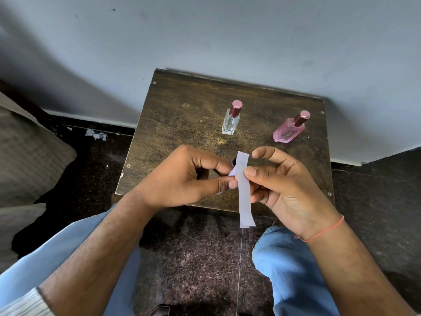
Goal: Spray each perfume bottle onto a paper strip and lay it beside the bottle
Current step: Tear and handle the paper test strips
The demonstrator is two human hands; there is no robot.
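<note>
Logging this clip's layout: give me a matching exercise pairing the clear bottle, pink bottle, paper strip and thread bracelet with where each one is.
Things:
1. clear bottle
2. pink bottle
3. paper strip
4. thread bracelet

Places:
A. right wrist
B. pinched between both hands
C. standing mid-table
D. near the table's right edge

Pairs: 1-C, 2-D, 3-B, 4-A
</note>
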